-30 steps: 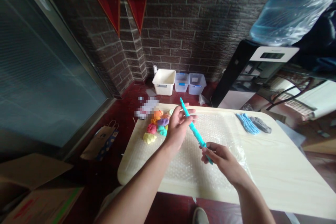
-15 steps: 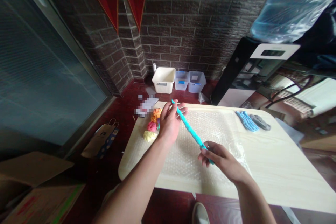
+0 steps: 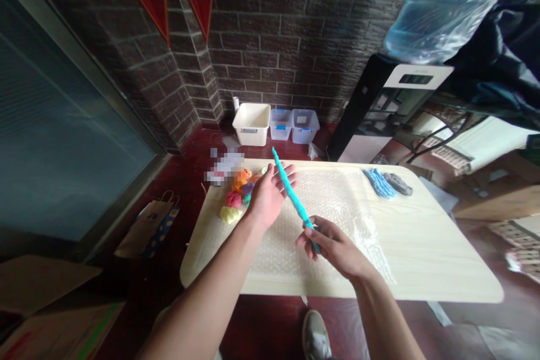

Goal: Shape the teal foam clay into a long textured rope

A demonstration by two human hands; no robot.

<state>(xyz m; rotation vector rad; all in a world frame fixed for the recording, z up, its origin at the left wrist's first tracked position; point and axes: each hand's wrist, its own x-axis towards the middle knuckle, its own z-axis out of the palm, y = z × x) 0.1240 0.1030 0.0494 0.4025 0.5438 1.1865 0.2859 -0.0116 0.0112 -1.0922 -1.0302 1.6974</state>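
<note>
A long, thin turquoise roll [image 3: 291, 191] with a bumpy surface slants above the table, its narrow tip pointing up and away. My right hand [image 3: 329, 242] grips the lower end between thumb and fingers. Beside the upper part is my left hand [image 3: 268, 194], fingers spread and palm turned inward; the roll passes in front of those fingers, and I cannot tell whether it touches them. Just left of that hand lie crumpled soft bundles, among them a yellow one [image 3: 230, 214], a red one [image 3: 234, 198] and an orange one [image 3: 241, 179].
Bubble wrap [image 3: 337, 202] covers much of the pale wooden table [image 3: 442, 253]. Blue [image 3: 380, 183] and grey [image 3: 399, 184] knitted items lie at its far right. Beyond stand a white basket [image 3: 252, 126], clear bins [image 3: 304, 126] and a water dispenser [image 3: 371, 112].
My left fingers have opened away from the roll's tip, which now sticks up beyond them. The roll stands a little steeper, still in my right hand. The view has shifted slightly right.
</note>
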